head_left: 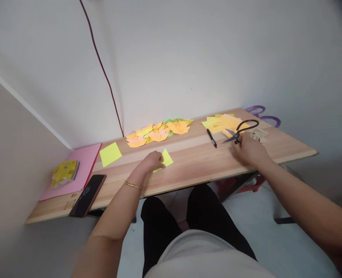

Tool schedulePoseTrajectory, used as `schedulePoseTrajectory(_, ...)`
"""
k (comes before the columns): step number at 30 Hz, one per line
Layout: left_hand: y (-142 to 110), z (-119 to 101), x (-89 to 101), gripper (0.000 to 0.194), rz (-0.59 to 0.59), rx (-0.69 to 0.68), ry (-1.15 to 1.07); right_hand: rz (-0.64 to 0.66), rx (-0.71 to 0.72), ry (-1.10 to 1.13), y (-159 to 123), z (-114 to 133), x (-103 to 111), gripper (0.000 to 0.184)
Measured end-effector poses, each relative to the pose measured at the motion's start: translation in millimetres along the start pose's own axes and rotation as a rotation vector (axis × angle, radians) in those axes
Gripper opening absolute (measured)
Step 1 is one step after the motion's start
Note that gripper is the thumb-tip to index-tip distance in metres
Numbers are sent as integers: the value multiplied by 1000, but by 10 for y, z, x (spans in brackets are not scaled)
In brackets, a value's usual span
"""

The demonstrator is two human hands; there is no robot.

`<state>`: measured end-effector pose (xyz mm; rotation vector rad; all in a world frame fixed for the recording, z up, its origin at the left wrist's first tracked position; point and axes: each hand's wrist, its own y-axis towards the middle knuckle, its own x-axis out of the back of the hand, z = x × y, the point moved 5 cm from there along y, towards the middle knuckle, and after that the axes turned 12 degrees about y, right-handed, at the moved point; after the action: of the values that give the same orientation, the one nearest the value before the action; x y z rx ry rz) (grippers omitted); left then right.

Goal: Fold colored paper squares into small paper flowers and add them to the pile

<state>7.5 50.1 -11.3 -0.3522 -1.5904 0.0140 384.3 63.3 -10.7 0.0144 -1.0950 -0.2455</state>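
Left hand (155, 161): I pinch the yellow paper (167, 158).
Right hand (248, 148): I grip the black scissors (237, 136).
Blades (230, 139): I should keep them well off my left hand.

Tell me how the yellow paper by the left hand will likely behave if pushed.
The yellow paper looks thin and flat, so it's probably very light. It would likely slide rather than roll or tip, since it lies low on the smooth-looking table. The left hand on it might make it crease instead.
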Motion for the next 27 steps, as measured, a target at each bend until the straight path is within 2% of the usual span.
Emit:
schedulePoseTrajectory(2,-2,-4,8,29,-5,-2,-14,-30,126,85,-101,127,10,43)
schedulePoseTrajectory(6,-19,-18,44,40,12,8,-33,88,497,163,-303,536,-100,41)
schedulePoseTrajectory(10,-18,-30,74,31,45,2,-43,218,721,188,-470,921,-297,41)
schedulePoseTrajectory(14,-9,-27,56,27,47,-24,-55,351,832,208,-539,1211,-519,42)
schedulePoseTrajectory(18,-4,-4,15,27,35,-39,-73,427,897,210,-530,1413,-686,43)
schedulePoseTrajectory(22,3,24,-14,25,27,-37,-82,463,939,187,-508,1566,-773,44)
schedulePoseTrajectory(25,8,55,-34,31,17,-37,-96,496,1028,213,-523,1653,-800,42)
schedulePoseTrajectory(27,13,74,-18,38,-59,-72,-132,526,1102,249,-539,1679,-823,42)
